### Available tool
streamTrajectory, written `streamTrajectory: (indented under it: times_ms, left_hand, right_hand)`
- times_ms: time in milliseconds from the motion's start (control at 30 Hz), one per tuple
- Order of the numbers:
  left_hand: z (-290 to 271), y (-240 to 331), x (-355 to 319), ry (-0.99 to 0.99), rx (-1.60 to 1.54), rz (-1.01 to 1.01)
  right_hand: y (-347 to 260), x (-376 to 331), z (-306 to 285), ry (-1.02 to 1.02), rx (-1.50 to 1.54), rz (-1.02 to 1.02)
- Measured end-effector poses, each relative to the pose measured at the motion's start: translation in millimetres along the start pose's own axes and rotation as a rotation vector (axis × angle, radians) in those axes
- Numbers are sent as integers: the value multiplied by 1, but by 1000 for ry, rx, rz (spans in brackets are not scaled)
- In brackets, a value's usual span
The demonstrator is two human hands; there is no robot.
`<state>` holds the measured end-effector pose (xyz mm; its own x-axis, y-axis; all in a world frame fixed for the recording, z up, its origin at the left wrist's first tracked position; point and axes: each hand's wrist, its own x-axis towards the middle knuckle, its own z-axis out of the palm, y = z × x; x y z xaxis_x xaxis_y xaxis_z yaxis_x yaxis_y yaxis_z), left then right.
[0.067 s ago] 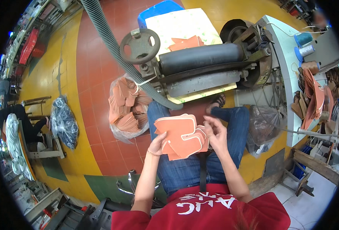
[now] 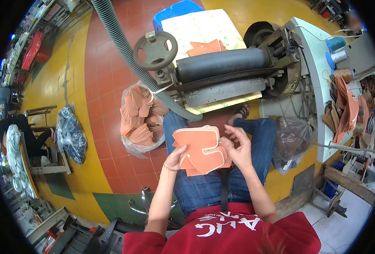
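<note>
In front of my lap I hold a small stack of flat salmon-orange cut pieces (image 2: 200,142) with pale edges and a slot in the right side. My left hand (image 2: 175,159) grips the stack at its left edge, thumb on top. At the stack's right edge is my right hand (image 2: 239,148), its fingers raised and apart and its thumb close to the pieces. Whether that thumb presses on a piece is hard to make out. Just beyond stands a machine with a dark roller (image 2: 223,64) and a round handwheel (image 2: 155,50).
More orange pieces lie behind the roller on a pale patterned board (image 2: 200,25). A clear bag of orange pieces (image 2: 138,116) sits on the floor at left, beside a grey hose (image 2: 128,55). To the right, a white table (image 2: 321,84) carries thread spools and cut pieces.
The top piece has shifted slightly right, and the fanned right edges look more covered. My right hand's fingers have lifted a little and spread; my left hand keeps its grip.
</note>
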<state>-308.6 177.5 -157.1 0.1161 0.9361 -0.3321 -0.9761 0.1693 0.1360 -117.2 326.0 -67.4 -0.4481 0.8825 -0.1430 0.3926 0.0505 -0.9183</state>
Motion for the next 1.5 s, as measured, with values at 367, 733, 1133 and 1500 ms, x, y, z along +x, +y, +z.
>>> streamTrajectory:
  times_ms: [367,733,1133,1500]
  left_hand:
    - [31,4,17,82,399,-72]
    - [17,-1,22,109,388,-137]
    - [2,-4,33,-28,78,115]
    - [0,-9,30,18,102,184]
  right_hand:
    - [-39,10,9,39,-487,-287]
    - [-31,23,-3,-164,-542,-101]
    - [-15,20,-1,117,-582,-776]
    - [-26,12,-2,-314,-495,-680]
